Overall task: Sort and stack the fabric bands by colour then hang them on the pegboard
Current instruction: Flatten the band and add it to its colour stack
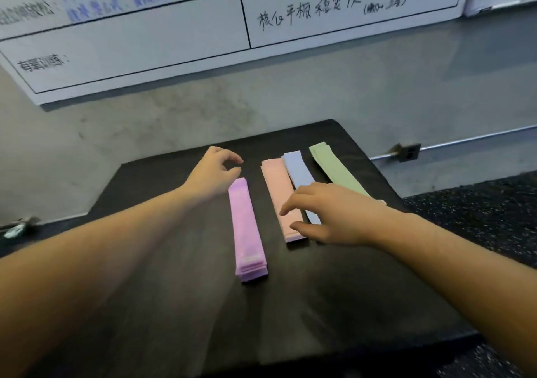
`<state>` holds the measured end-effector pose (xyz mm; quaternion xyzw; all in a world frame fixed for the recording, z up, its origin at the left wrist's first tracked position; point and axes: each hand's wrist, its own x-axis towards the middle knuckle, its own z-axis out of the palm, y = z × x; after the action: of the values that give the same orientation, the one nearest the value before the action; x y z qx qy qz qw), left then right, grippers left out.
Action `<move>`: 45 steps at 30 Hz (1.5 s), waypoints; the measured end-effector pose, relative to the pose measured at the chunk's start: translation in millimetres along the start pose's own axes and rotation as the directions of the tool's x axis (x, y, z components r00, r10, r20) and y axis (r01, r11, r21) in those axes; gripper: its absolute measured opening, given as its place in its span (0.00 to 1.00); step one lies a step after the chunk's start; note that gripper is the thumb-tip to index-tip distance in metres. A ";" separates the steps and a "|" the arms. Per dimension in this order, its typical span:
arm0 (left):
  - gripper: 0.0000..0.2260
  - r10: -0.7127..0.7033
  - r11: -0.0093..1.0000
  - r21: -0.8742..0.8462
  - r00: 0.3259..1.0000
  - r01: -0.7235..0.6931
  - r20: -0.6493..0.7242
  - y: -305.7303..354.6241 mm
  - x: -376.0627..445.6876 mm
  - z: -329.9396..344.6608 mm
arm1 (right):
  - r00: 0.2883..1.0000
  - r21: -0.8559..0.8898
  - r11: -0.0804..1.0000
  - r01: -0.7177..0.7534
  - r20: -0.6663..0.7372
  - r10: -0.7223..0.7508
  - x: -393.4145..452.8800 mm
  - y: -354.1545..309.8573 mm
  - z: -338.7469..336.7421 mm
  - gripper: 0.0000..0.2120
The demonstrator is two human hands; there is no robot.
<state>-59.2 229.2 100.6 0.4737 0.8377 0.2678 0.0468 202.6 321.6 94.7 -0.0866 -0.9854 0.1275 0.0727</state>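
Observation:
Four stacks of fabric bands lie side by side on a black padded bench (174, 305). From left to right they are purple (247, 232), pink (280, 186), blue (297, 168) and green (334, 168). My left hand (210, 174) hovers at the far end of the purple stack, fingers curled and apart, holding nothing. My right hand (334, 215) is spread over the near ends of the pink and blue stacks, covering part of the blue and green ones; it grips nothing. No pegboard is in view.
A whiteboard (130, 43) with handwriting leans against the grey wall behind the bench. A metal pipe with a bracket (408, 151) runs along the wall at right. Speckled black rubber floor (479, 209) lies to the right of the bench.

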 end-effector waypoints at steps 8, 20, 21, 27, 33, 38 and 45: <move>0.06 -0.095 0.990 0.107 0.995 0.095 -0.011 -37.8 -170.4 -95.0 | 0.988 0.083 0.984 0.155 0.008 -0.156 -3.0 -119.3 -7.8 0.14; 0.09 -0.365 0.928 0.024 0.921 0.371 -0.136 -115.5 -427.5 -176.2 | 0.892 0.150 0.894 0.423 0.108 -0.440 39.0 -316.4 39.3 0.13; 0.08 -0.395 0.917 -0.003 0.905 0.400 -0.161 -125.5 -443.4 -179.3 | 0.881 0.157 0.886 0.436 0.124 -0.456 43.6 -332.1 46.9 0.14; 0.09 -0.562 0.818 -0.122 0.735 0.562 -0.380 -200.6 -523.9 -186.6 | 0.827 0.204 0.859 0.469 0.240 -0.508 74.6 -412.2 102.1 0.16; 0.30 -0.692 0.680 -0.177 0.543 0.712 -0.476 -262.4 -569.9 -174.6 | 0.786 0.252 0.865 0.434 0.363 -0.500 118.3 -463.1 166.8 0.21; 0.34 -0.744 0.620 -0.332 0.397 0.711 -0.538 -298.5 -582.8 -150.4 | 0.775 0.338 0.878 0.338 0.429 -0.463 156.2 -492.5 226.6 0.29; 0.37 -0.761 0.630 -0.460 0.379 0.626 -0.527 -335.5 -583.0 -128.5 | 0.773 0.428 0.870 0.243 0.457 -0.441 191.9 -533.3 299.9 0.36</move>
<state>-40.9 -436.8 -57.5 -0.0632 0.8827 0.4521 -0.1118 -115.1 -221.6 -28.4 0.1506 -0.9257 0.3013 -0.1720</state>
